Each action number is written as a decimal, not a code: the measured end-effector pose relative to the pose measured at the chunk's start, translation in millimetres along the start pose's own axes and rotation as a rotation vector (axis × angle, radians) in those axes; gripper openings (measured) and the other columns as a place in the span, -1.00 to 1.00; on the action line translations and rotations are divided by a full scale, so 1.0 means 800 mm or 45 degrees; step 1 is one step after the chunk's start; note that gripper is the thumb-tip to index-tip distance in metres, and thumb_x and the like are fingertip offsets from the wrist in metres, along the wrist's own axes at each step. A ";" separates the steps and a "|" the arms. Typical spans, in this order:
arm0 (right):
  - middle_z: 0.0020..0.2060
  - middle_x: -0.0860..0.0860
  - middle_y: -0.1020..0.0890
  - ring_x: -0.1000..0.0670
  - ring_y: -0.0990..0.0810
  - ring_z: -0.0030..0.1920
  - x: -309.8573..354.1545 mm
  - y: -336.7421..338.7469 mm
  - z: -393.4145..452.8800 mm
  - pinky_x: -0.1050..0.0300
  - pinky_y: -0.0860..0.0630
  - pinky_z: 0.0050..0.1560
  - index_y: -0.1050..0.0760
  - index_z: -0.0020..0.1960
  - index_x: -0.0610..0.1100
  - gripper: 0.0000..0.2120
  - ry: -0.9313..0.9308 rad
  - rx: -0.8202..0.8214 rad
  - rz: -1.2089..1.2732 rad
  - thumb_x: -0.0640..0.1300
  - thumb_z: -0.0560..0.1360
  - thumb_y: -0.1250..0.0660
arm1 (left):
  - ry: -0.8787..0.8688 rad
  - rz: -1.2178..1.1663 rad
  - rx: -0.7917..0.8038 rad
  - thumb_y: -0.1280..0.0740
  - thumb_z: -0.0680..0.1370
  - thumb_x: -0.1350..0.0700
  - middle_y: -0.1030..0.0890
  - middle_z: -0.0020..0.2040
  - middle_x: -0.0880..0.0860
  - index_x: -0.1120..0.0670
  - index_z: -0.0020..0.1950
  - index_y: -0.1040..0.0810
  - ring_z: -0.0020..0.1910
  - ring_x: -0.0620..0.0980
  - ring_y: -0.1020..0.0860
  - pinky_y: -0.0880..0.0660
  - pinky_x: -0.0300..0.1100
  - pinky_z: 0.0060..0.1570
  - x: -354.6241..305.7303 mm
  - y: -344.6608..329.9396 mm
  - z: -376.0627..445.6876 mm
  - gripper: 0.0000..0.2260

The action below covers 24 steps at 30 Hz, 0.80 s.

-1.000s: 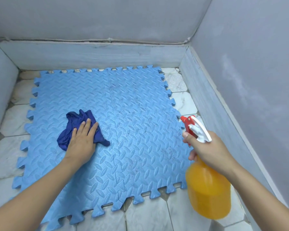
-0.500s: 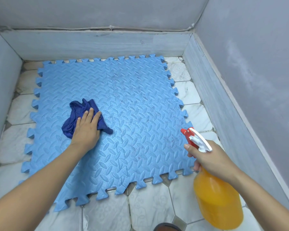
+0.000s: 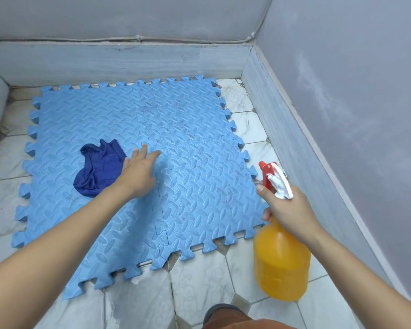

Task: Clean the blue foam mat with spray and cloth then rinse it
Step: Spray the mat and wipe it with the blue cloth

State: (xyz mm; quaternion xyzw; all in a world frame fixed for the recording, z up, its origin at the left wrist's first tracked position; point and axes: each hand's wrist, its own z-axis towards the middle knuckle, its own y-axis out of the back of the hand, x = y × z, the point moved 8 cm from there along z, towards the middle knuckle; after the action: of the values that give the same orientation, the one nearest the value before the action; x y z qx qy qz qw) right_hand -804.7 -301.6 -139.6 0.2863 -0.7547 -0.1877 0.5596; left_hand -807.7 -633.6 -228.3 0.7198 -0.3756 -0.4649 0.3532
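Head view shows the mat [image 3: 195, 148] flat on the tiled floor [image 3: 207, 279], filling the middle of the frame. Left hand [image 3: 138, 173] is spread open over the mat, just right of the crumpled cloth [image 3: 97, 170]. Right hand [image 3: 287, 212] at lower right grips the neck of the orange bottle [image 3: 280, 264].

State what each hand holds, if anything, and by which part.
The right hand holds the spray bottle by its neck, just under the trigger head. The left hand holds nothing; it lies open on the mat beside the cloth.
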 end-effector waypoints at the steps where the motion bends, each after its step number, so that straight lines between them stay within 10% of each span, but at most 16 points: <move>1: -0.35 -0.14 -0.63 -0.04 -0.64 -0.48 -0.006 0.009 -0.001 0.05 -0.58 -0.30 -0.55 -0.05 -0.04 -0.88 -0.005 -0.019 0.018 0.00 0.53 -0.37 | -0.087 -0.019 -0.009 -0.19 0.48 0.34 0.07 0.58 0.19 0.03 0.55 -0.11 0.56 0.19 0.10 0.09 0.16 0.50 -0.028 0.002 -0.001 -0.34; 11: -0.01 0.16 -0.63 0.05 -0.69 -0.28 -0.055 0.131 -0.029 0.21 -0.55 -0.19 -0.50 0.15 0.07 -0.82 0.116 -0.467 0.207 0.01 0.56 -0.35 | -0.915 0.073 -0.199 -0.20 0.61 0.02 -0.08 0.57 0.14 0.06 0.56 -0.12 0.55 0.16 -0.06 0.03 0.07 0.51 -0.281 -0.016 -0.049 -0.46; 16: 0.04 0.12 -0.66 0.02 -0.66 0.09 -0.094 0.147 -0.047 0.00 -0.55 0.18 -0.44 0.20 0.19 -0.68 0.090 -0.528 0.298 0.12 0.49 -0.41 | -1.010 0.214 -0.132 -0.24 0.58 -0.09 -0.05 0.58 0.16 0.05 0.56 -0.08 0.55 0.18 -0.03 0.03 0.08 0.50 -0.309 -0.048 -0.067 -0.37; 21: 0.19 0.06 -0.58 0.40 -0.57 0.01 -0.103 0.140 -0.052 0.46 -0.45 -0.02 -0.43 0.29 -0.03 -0.50 0.046 -0.494 0.263 0.03 0.43 -0.50 | -0.986 0.223 -0.169 -0.25 0.57 -0.10 -0.03 0.58 0.16 0.05 0.57 -0.06 0.55 0.18 -0.03 0.05 0.09 0.50 -0.291 -0.035 -0.068 -0.35; 24: 0.19 0.10 -0.57 0.43 -0.55 0.02 -0.109 0.137 -0.057 0.40 -0.48 0.03 -0.44 0.29 0.06 -0.49 0.013 -0.515 0.273 0.10 0.40 -0.50 | -0.939 0.238 -0.221 -0.26 0.57 -0.10 -0.04 0.58 0.16 0.07 0.56 -0.08 0.55 0.18 -0.03 0.05 0.09 0.50 -0.271 -0.017 -0.062 -0.35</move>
State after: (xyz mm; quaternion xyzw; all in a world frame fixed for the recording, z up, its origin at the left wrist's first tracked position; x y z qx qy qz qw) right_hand -767.2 -160.1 -123.7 0.0875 -0.7249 -0.2733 0.6262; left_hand -819.9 -431.1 -136.6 0.4346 -0.5005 -0.6883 0.2949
